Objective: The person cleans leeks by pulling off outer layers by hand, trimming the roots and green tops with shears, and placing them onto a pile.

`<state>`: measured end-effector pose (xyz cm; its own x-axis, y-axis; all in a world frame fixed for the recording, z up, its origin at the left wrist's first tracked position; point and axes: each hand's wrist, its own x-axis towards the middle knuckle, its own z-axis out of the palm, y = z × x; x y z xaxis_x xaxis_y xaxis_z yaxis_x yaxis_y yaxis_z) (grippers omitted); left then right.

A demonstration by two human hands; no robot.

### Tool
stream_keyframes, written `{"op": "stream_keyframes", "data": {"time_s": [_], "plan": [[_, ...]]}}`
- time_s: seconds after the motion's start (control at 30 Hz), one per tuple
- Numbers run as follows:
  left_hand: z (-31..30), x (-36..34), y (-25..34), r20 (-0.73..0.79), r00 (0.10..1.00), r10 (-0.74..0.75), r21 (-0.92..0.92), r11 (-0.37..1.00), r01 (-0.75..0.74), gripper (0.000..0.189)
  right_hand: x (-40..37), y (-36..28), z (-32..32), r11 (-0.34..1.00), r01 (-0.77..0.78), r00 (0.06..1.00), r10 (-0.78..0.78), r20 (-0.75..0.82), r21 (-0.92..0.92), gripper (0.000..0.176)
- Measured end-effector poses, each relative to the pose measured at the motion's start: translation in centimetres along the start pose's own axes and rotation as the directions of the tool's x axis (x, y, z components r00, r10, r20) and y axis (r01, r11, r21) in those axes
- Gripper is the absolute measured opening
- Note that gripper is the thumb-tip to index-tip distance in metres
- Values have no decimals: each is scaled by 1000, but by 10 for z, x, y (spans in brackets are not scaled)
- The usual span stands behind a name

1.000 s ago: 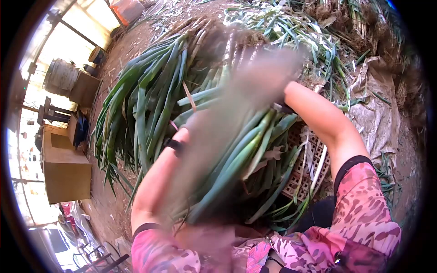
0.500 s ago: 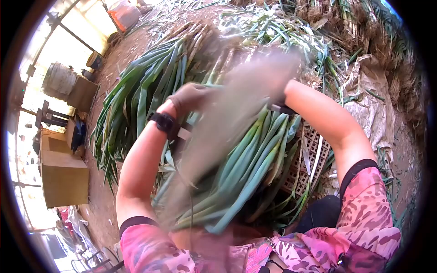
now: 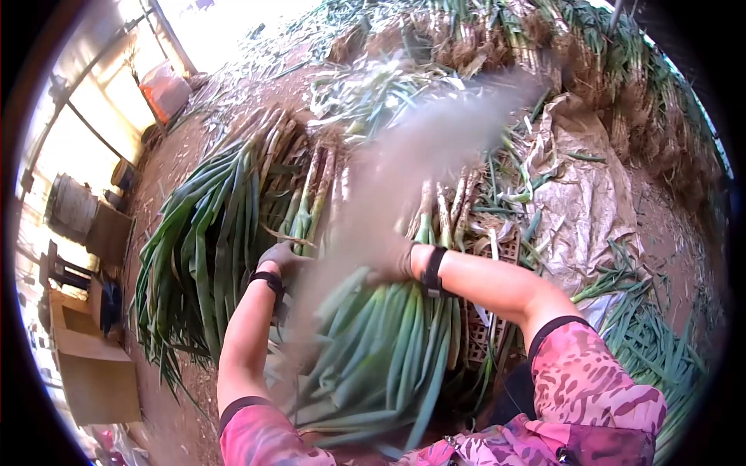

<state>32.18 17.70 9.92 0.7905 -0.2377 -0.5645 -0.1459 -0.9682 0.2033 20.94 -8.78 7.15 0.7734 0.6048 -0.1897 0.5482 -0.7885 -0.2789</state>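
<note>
A bunch of long green onions (image 3: 388,334) lies in front of me, leaves toward my body and pale stalks pointing away. My right hand (image 3: 395,260), in a greyish glove, is on top of this bunch where leaves meet stalks; a blurry smear across the view hides its fingers. My left hand (image 3: 284,259), also gloved, is closed around the green onions at the bunch's left side, its fingertips partly hidden. Close by on the left, a larger heap of green onions (image 3: 206,233) has its leaves hanging toward me. A brown slatted crate (image 3: 475,334) shows under the bunch's right side.
Stripped leaves (image 3: 373,93) litter the earth floor ahead. A crumpled tan sheet (image 3: 583,186) lies to the right, with cut greens (image 3: 653,342) nearer me. Rooted green onions (image 3: 536,39) stand piled at the back right. A cardboard box (image 3: 97,380) stands at left.
My view has shifted, showing more of the back pile and the right side. My hands have come lower and nearer, and the right hand has moved left onto the bunch's top.
</note>
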Motion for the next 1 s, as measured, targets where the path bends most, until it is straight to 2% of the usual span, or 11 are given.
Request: {"op": "stream_keyframes", "data": {"time_s": [0.17,0.3,0.53,0.6,0.67,0.7,0.73,0.8,0.87,0.93,1.0], "plan": [[24,-7,15,-84,990,117,75,991,-111,71,-72,-39,-12,997,-69,997,68,32,24,49],[25,-39,55,12,990,139,195,971,-138,56,-114,-67,-3,995,-89,994,92,60,-48,49],[51,-67,59,-92,992,87,143,987,-74,63,-124,-92,17,978,-144,978,164,-126,153,52],[62,-84,59,-102,989,105,158,983,-88,69,-154,-114,24,949,-165,947,229,-226,271,67],[67,-122,70,-123,971,203,-8,979,-205,74,-214,-155,-1,887,-277,860,401,-316,370,70],[59,-171,88,-58,953,298,-369,881,-298,79,-239,-161,17,855,-344,726,504,-467,389,69],[67,-186,102,-45,938,344,-350,874,-337,79,-266,-168,39,817,-398,560,576,-596,416,68],[78,-215,124,-20,906,423,-311,859,-407,79,-323,-195,73,376,-743,391,915,-97,553,83],[95,-247,142,23,872,489,-274,842,-465,79,-360,-243,131,114,-864,226,958,176,490,80],[116,-285,164,2,806,592,-71,804,-590,75,-381,-274,170,121,-904,354,751,558,411,71],[136,-319,181,3,726,688,134,719,-682,71,-393,-296,183,434,-757,653,470,594,489,61]]}}
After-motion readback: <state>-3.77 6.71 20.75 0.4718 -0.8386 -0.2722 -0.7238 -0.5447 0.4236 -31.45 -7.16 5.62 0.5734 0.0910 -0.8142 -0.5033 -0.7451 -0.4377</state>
